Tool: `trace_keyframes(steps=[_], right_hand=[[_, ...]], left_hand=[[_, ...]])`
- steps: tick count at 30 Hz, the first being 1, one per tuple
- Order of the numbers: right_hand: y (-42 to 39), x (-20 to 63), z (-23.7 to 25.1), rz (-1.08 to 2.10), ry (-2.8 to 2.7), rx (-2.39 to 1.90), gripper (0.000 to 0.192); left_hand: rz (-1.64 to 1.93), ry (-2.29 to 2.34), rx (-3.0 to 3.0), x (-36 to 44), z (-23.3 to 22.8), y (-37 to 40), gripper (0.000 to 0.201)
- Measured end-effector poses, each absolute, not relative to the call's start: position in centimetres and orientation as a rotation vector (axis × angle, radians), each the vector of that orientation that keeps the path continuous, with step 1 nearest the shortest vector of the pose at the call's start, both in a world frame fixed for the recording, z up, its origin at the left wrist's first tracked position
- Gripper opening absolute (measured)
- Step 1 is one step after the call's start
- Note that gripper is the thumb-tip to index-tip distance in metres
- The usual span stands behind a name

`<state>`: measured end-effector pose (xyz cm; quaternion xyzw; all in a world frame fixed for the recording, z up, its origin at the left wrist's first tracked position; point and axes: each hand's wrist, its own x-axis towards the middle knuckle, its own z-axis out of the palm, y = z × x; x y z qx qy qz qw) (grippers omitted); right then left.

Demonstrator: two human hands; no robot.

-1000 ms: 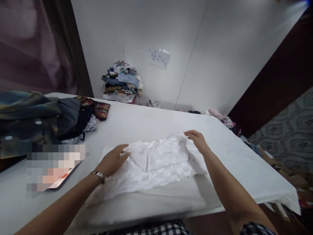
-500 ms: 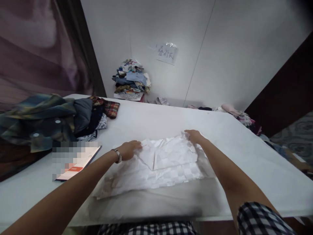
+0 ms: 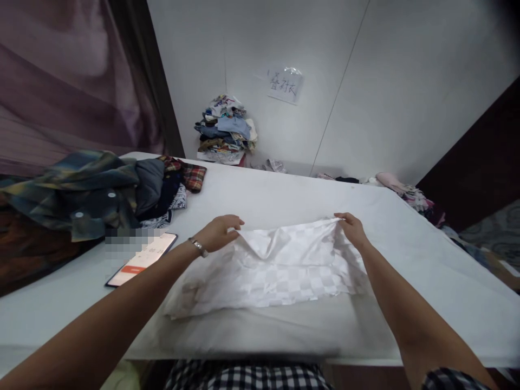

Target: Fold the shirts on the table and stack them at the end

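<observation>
A white shirt [image 3: 292, 273] with a tone-on-tone check lies partly folded in front of me, its far edge raised off the table. That edge is pinched at its right corner by my right hand [image 3: 352, 228], which is closed with fingertips together. My left hand [image 3: 219, 233], wearing a silver bracelet, is closed at the left end of the same edge. Between my hands the fabric sags in a soft fold. The lower checked layer lies flat, nearer to me.
A phone [image 3: 142, 260] with a lit screen lies on the white table [image 3: 260, 197] beside my left forearm. Dark plaid shirts [image 3: 97, 189] are heaped at the left. Folded clothes [image 3: 227, 130] are stacked behind the table; more garments [image 3: 406, 192] lie along its right edge.
Both hands have lifted the shirt's far edge, and the top layer now hangs between them. My right hand has moved right, and my fingers have gone from lying on the fabric to pinching it.
</observation>
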<state>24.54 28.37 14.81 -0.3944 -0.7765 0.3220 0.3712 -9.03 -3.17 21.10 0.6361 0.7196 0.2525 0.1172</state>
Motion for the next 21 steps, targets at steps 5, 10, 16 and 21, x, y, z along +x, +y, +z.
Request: trace_keyframes(steps=[5, 10, 16, 21], right_hand=[[28.8, 24.4, 15.2, 0.836, -1.891, -1.07, 0.026], [29.2, 23.4, 15.0, 0.806, -1.959, -1.11, 0.026], [29.9, 22.7, 14.6, 0.704, -2.111, -1.177, 0.028], [30.0, 22.8, 14.4, 0.642, -2.161, -1.221, 0.033]], left_hand=[[0.958, 1.987, 1.324, -8.8, 26.0, -5.9, 0.033], [0.698, 2.14, 1.237, -11.6, 24.2, -7.1, 0.043], [0.376, 2.329, 1.196, -13.1, 19.9, -7.9, 0.056], [0.398, 2.398, 1.322, -10.8, 19.8, -8.6, 0.045]])
